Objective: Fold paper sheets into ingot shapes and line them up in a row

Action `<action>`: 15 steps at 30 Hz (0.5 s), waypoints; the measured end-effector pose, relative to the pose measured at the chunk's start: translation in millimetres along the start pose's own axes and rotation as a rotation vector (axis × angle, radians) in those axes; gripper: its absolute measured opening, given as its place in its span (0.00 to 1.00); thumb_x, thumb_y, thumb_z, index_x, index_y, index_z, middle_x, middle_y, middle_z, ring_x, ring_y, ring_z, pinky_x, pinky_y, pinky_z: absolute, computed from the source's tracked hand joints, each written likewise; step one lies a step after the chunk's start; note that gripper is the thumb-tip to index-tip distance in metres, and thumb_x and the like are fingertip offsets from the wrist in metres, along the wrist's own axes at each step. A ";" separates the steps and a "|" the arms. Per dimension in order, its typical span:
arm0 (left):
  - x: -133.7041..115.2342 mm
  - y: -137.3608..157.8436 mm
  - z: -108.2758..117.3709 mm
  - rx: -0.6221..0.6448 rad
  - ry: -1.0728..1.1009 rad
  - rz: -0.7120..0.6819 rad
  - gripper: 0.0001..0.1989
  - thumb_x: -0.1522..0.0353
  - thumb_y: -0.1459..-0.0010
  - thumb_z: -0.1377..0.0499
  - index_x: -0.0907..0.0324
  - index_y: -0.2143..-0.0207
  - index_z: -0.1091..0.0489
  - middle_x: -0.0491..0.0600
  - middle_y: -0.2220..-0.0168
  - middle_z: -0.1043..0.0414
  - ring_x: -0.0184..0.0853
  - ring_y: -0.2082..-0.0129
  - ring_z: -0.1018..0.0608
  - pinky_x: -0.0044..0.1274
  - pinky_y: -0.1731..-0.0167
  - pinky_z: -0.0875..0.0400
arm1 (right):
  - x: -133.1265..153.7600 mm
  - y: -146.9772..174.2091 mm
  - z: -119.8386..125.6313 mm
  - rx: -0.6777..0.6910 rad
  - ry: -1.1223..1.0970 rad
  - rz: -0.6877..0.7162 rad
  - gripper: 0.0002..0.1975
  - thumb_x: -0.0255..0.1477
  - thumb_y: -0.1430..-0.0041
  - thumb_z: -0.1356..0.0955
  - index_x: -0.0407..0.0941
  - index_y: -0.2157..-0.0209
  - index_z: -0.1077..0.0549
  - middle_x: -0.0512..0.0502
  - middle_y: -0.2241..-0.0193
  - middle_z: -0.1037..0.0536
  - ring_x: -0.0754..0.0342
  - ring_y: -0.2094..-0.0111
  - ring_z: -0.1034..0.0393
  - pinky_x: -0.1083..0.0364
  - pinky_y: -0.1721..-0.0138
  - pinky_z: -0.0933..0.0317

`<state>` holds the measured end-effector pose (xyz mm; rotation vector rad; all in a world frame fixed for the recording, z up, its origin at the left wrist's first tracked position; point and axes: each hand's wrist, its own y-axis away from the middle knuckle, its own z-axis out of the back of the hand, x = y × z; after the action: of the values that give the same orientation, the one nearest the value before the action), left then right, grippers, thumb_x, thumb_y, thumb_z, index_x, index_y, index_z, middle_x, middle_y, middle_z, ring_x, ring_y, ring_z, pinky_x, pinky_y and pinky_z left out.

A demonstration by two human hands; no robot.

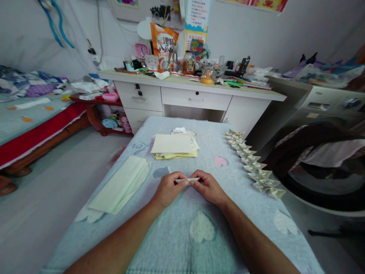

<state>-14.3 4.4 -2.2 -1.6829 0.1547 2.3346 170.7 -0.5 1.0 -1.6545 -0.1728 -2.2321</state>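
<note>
Between my two hands, over the middle of the cloth-covered table, is a small folded piece of paper (pixel 187 180). My left hand (pixel 170 187) pinches its left end, thumb in front and fingers behind. The right end is pinched the same way by my right hand (pixel 207 186), and the thumbs nearly meet at the centre. Much of the paper is hidden by the fingers. Beyond the hands lies a stack of paper sheets (pixel 171 144), cream on top with yellow edges below. A long pile of pale green paper (pixel 121 185) rests to the left.
Several folded paper pieces (pixel 255 166) stand in a row along the table's right side. A light blue patterned cloth (pixel 173 239) covers the table. Behind it is a cluttered white desk (pixel 196 99). A washing machine (pixel 322 110) stands at right, a bed (pixel 31 114) at left.
</note>
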 end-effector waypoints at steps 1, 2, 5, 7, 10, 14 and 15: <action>0.8 -0.3 0.3 -0.005 0.004 0.004 0.13 0.61 0.47 0.40 0.63 0.71 0.26 0.44 0.77 0.31 0.28 0.77 0.32 0.20 0.76 0.40 | -0.4 0.2 -0.3 0.006 -0.015 -0.014 0.13 0.39 0.41 0.34 0.43 0.70 0.30 0.54 0.78 0.36 0.60 0.76 0.44 0.60 0.74 0.49; 1.6 -0.5 0.5 -0.007 0.007 0.010 0.13 0.60 0.47 0.40 0.63 0.71 0.27 0.44 0.77 0.32 0.28 0.78 0.32 0.19 0.76 0.40 | -0.8 0.4 -0.4 0.010 -0.023 -0.025 0.13 0.39 0.41 0.34 0.43 0.70 0.31 0.55 0.79 0.38 0.60 0.76 0.45 0.60 0.75 0.50; 2.3 -1.1 0.5 0.002 0.009 0.011 0.13 0.60 0.47 0.40 0.63 0.71 0.27 0.44 0.77 0.31 0.28 0.77 0.32 0.19 0.76 0.39 | -1.0 0.7 0.5 -0.003 -0.008 -0.038 0.14 0.39 0.41 0.34 0.43 0.73 0.32 0.55 0.80 0.40 0.60 0.77 0.47 0.60 0.76 0.52; 1.2 -1.2 0.4 0.008 0.003 -0.002 0.13 0.61 0.47 0.40 0.62 0.71 0.26 0.45 0.75 0.30 0.29 0.76 0.31 0.19 0.74 0.38 | -0.4 1.0 1.7 -0.020 0.016 -0.037 0.14 0.39 0.42 0.34 0.43 0.73 0.32 0.55 0.80 0.40 0.60 0.77 0.46 0.60 0.75 0.52; -1.3 -1.3 0.9 0.009 0.007 -0.026 0.12 0.62 0.46 0.42 0.62 0.72 0.26 0.45 0.74 0.29 0.30 0.74 0.30 0.19 0.73 0.38 | 1.2 1.7 2.8 -0.023 0.039 -0.024 0.14 0.39 0.42 0.34 0.43 0.74 0.32 0.55 0.80 0.39 0.60 0.76 0.46 0.60 0.74 0.51; -1.7 -1.5 2.2 0.010 0.025 -0.031 0.12 0.63 0.46 0.43 0.62 0.74 0.27 0.44 0.76 0.30 0.29 0.75 0.31 0.19 0.73 0.39 | 2.8 2.1 1.2 -0.011 0.005 -0.013 0.14 0.39 0.42 0.33 0.42 0.73 0.31 0.54 0.79 0.38 0.60 0.76 0.45 0.60 0.74 0.50; -1.2 -1.6 2.5 0.006 0.026 -0.028 0.12 0.63 0.46 0.43 0.62 0.74 0.27 0.44 0.76 0.30 0.29 0.75 0.31 0.19 0.74 0.39 | 2.8 2.1 0.4 -0.005 -0.021 -0.017 0.14 0.39 0.42 0.33 0.42 0.72 0.31 0.54 0.79 0.37 0.60 0.76 0.45 0.60 0.74 0.50</action>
<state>-15.8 6.4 -0.1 -1.7026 0.1415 2.2904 171.1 -2.9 3.6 -1.6857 -0.1878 -2.2300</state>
